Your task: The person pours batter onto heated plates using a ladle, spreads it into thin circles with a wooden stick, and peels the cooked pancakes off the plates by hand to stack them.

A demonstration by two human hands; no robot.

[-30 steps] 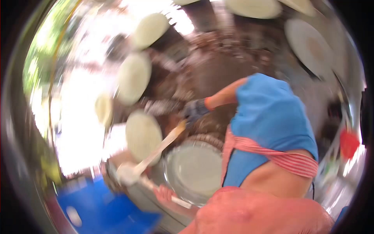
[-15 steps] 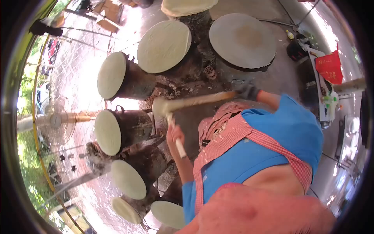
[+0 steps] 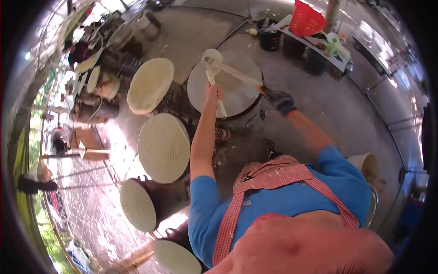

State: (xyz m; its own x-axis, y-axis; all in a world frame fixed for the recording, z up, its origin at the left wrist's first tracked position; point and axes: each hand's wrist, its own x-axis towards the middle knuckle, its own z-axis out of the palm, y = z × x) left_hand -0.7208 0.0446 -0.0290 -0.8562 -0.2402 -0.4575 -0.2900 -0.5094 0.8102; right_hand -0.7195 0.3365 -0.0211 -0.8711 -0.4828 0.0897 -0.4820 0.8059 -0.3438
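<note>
My bare left hand (image 3: 214, 92) is closed around a pale stick (image 3: 222, 108) coated in batter. My right hand (image 3: 280, 101), in a dark glove, grips the wooden handle of a ladle (image 3: 244, 77), also smeared with batter. The two tools meet at the ladle's pale, batter-covered head (image 3: 212, 57). Beneath them lies a large round grey griddle (image 3: 244, 93) with a bare surface; the tools and my left hand overlap it in this view.
Left of me, a large griddle (image 3: 164, 148) is covered by a pale sheet of batter, as are smaller griddles (image 3: 138, 205) below. Another pale round sheet (image 3: 150, 86) lies farther off. At the back right, a red bag (image 3: 306, 19) sits on a table (image 3: 315, 42) beside a black bucket (image 3: 268, 39).
My body has turned right, toward the bare grey griddle. Both hands have carried the stick and ladle from beside the covered griddles to over it, still held together.
</note>
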